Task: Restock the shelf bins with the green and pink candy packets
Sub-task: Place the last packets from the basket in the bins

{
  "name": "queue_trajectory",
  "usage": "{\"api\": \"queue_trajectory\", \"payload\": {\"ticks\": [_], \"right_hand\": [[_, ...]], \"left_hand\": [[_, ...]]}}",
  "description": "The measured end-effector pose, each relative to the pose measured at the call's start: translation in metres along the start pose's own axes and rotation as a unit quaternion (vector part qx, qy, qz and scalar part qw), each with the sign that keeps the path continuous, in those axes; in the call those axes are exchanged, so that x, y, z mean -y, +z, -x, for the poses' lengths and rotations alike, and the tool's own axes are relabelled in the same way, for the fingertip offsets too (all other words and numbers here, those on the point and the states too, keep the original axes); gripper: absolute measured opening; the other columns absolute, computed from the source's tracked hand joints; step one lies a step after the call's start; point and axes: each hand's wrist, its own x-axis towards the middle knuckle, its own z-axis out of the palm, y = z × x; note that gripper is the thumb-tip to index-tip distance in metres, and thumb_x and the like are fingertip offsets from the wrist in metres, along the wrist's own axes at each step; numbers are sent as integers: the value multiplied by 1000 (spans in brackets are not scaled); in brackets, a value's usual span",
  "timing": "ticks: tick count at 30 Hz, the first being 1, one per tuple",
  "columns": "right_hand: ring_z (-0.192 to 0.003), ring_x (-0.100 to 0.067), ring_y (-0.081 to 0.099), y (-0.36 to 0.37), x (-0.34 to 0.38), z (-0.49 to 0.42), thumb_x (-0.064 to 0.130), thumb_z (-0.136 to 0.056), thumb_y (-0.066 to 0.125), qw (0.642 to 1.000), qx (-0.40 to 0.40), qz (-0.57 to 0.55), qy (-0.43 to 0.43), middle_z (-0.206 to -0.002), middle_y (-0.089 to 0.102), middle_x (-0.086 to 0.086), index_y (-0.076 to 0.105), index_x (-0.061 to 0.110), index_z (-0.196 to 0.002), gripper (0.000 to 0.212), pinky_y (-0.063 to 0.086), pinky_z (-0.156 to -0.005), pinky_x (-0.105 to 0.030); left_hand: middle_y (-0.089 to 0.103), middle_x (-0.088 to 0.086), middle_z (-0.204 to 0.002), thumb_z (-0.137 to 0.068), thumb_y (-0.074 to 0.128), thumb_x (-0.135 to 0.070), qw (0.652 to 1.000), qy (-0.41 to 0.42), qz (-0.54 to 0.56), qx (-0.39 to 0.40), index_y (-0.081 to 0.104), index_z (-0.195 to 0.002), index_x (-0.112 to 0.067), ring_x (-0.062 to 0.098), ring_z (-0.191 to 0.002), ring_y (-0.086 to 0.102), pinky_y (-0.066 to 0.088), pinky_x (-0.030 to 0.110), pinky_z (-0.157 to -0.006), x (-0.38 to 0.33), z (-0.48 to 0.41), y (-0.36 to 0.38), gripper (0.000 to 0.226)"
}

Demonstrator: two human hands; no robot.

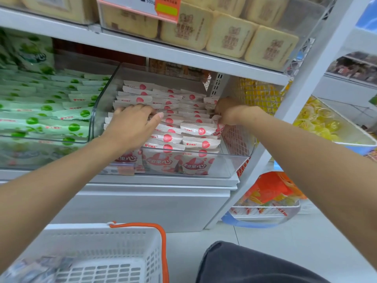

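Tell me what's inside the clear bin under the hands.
White packets with pink dots fill the clear plastic bin. The left hand and right hand cover some; its floor is hidden.

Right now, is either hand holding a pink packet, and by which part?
Left hand rests flat on the pink packets, holding none. Right hand curls at their right ends; a grip cannot be told.

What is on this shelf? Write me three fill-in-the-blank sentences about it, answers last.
1. The left hand lies flat on the ____ packets.
2. The green packets fill the bin to the ____ of that one.
3. The white basket on the floor has an ____ handle.
Missing words: pink; left; orange.
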Motion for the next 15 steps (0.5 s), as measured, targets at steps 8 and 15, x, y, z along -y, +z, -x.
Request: {"api": "queue_trajectory", "payload": {"ticks": [8, 15], "right_hand": [[-100, -22, 63, -18, 14, 45, 5, -86, 56, 971, -134, -196, 11, -115, 67, -6, 70, 13, -111, 30, 49, -84, -25], [-74, -13, 58, 3, 133, 124, 10, -80, 61, 908, -238, -321, -126, -83, 69, 2, 73, 14, -85, 13, 52, -72, -33]], "left_hand": [[65, 1, -111, -101, 42, -38, 996, 18, 50, -78, 63, -115, -15, 19, -104, 57, 43, 43, -98, -9, 9, -9, 34], [56, -9, -69, -90, 57, -22, 979, -39, 169, -104, 62, -79, -20, 16, -71, 51, 39, 33, -62, -19, 101, -11, 12]]}}
